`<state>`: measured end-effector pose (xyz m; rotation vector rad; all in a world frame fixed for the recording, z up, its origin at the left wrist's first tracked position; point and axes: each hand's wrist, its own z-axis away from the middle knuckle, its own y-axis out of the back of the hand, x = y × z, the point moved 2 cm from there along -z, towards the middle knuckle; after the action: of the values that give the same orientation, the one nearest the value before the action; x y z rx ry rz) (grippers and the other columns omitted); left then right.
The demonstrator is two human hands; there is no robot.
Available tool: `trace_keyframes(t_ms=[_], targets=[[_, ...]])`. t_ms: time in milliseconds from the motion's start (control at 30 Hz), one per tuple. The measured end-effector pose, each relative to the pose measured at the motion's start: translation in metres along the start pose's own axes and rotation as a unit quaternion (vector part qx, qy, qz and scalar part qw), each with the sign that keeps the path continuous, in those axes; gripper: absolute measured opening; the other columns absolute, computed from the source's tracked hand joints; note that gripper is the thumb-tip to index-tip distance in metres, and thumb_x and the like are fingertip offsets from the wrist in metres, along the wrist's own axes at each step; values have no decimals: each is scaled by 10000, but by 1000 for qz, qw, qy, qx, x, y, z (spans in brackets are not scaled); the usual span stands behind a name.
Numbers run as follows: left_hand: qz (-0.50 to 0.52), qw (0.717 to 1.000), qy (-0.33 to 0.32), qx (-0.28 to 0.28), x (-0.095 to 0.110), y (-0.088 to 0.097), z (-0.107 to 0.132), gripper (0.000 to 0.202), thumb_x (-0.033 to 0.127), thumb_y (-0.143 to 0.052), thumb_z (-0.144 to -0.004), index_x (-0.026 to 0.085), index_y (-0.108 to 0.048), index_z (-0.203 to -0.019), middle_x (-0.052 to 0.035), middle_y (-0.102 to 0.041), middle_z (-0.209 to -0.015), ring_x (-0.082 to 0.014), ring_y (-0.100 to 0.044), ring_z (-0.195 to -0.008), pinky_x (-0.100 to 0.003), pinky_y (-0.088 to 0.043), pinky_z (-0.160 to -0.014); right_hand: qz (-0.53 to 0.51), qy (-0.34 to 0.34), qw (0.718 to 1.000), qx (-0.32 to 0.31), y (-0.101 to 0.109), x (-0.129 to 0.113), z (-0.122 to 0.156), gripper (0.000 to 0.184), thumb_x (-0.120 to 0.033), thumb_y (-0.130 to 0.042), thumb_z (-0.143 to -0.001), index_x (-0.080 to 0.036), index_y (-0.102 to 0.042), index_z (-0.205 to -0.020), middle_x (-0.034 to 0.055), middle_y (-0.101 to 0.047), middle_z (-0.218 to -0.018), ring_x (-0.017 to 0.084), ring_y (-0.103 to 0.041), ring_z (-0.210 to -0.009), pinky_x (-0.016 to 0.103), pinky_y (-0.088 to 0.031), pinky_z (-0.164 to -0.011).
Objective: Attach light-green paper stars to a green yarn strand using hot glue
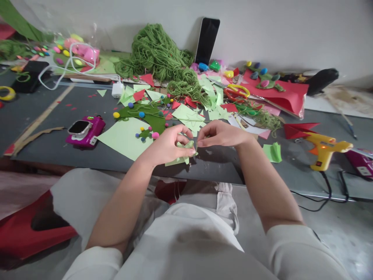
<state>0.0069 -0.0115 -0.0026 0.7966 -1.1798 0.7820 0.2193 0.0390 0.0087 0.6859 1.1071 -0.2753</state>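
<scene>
Near the table's front edge, my left hand (170,143) pinches a small light green paper cutout (184,151) between thumb and fingers. My right hand (223,133) is closed in a pinch just right of the cutout, by its edge; whatever its fingertips hold is too small to make out. Left of my hands lies a light green paper sheet (121,136). A small green piece with coloured balls (145,133) rests on that sheet, and a larger dark green cutout (155,121) lies behind it.
Green yarn (157,50) is heaped at the back beside a leaning phone (207,41). Orange-yellow scissors (237,91) lie among paper scraps. A yellow glue gun (322,149) with a trailing cord stands right. A purple device with a watch-like screen (86,131) sits left.
</scene>
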Motion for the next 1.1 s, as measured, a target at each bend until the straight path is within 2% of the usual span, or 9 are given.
trace_keyframes(t_ms=[300, 500, 700, 800, 967, 1100], targets=[[-75, 995, 32, 64, -3, 2, -2, 420, 366, -814, -727, 217, -564, -1030, -26, -714, -885, -178, -681, -698, -261, -449, -546, -6, 20, 998, 66, -8, -7, 2, 223, -361, -740, -801, -139, -748, -775, -30, -554, -591, 73, -383, -543, 238, -299, -505], [-65, 987, 18, 146, -10, 0, -8, 348, 300, -797, -703, 206, -600, -973, -7, -667, -829, -135, -610, -602, -260, -421, -516, -8, 46, 990, 131, -15, -12, 1, 232, -368, -750, -797, -136, -760, -788, -9, -590, -607, 86, -411, -554, 246, -324, -506], [-7, 972, -19, 233, -15, 0, -14, 306, 258, -819, -676, 196, -609, -889, 20, -624, -727, -132, -607, -619, -265, -462, -577, 20, 78, 974, 212, -22, -15, 2, 214, -356, -730, -833, -148, -766, -798, 25, -666, -667, 111, -473, -580, 265, -361, -530], [34, 961, -33, 271, -16, 1, -15, 301, 264, -836, -676, 191, -621, -874, 1, -667, -729, -142, -627, -659, -264, -472, -606, 32, 115, 963, 242, -27, -16, 4, 161, -309, -719, -852, -157, -767, -828, 36, -695, -734, 126, -511, -631, 272, -391, -569], [172, 941, -51, 287, -15, 2, -16, 366, 262, -864, -653, 190, -615, -911, -19, -726, -777, -163, -681, -717, -278, -512, -659, 62, 155, 951, 260, -31, -18, 7, 96, -243, -710, -856, -169, -759, -820, 30, -681, -749, 118, -496, -627, 275, -368, -558], [244, 929, -69, 272, -14, 2, -16, 387, 238, -885, -633, 183, -608, -898, -9, -730, -759, -153, -689, -702, -277, -521, -682, 65, 160, 953, 247, -31, -20, 7, 116, -255, -703, -867, -169, -754, -809, 32, -684, -749, 123, -507, -632, 279, -379, -566]])
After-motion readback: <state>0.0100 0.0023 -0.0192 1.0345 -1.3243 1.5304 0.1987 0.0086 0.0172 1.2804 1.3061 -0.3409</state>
